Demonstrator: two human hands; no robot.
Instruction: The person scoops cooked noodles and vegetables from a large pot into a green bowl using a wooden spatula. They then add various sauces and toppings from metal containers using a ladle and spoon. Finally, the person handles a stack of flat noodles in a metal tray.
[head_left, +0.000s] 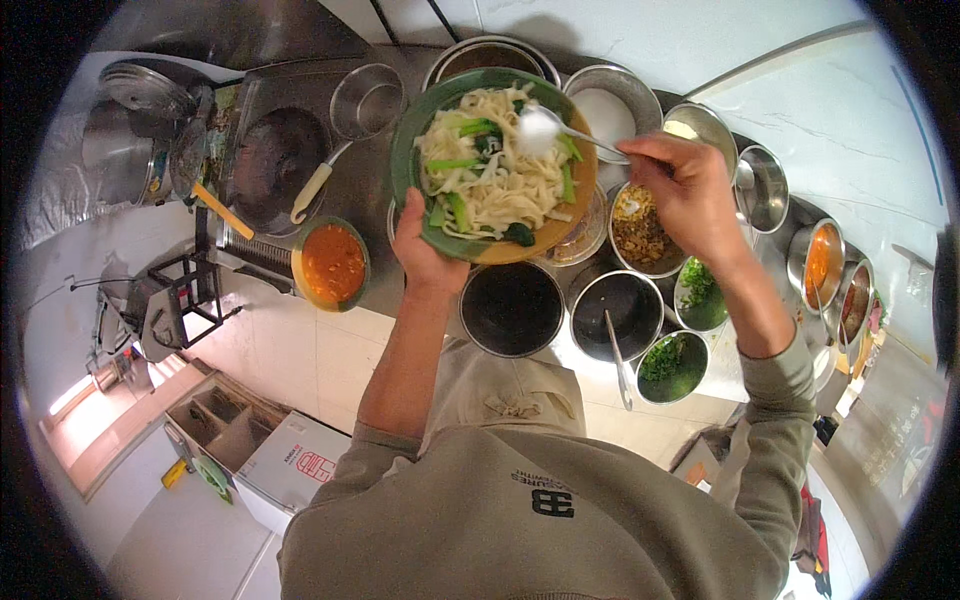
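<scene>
My left hand (429, 251) grips the near left rim of a green and tan bowl (407, 150), thumb over the edge. Wide pale noodles (495, 184) and green leafy vegetables fill it. Between the fingers of my right hand (686, 195) is the handle of a metal spoon (589, 139). A heap of white powder or granules (538, 131) sits in the spoon, above the right side of the noodles. Just behind the spoon stands a metal bowl (649, 82) with white contents. Below my right hand, a metal bowl holds chopped brown and yellow bits (637, 232).
Dark-looking metal pots (512, 309) (600, 330) stand nearest my body, one with a spoon. Chopped greens (664, 360) fill bowls at right. A bowl of red-orange soup (334, 262) is left, near a wok (277, 169) and a ladle (313, 191). Red sauce bowls (817, 259) stand far right.
</scene>
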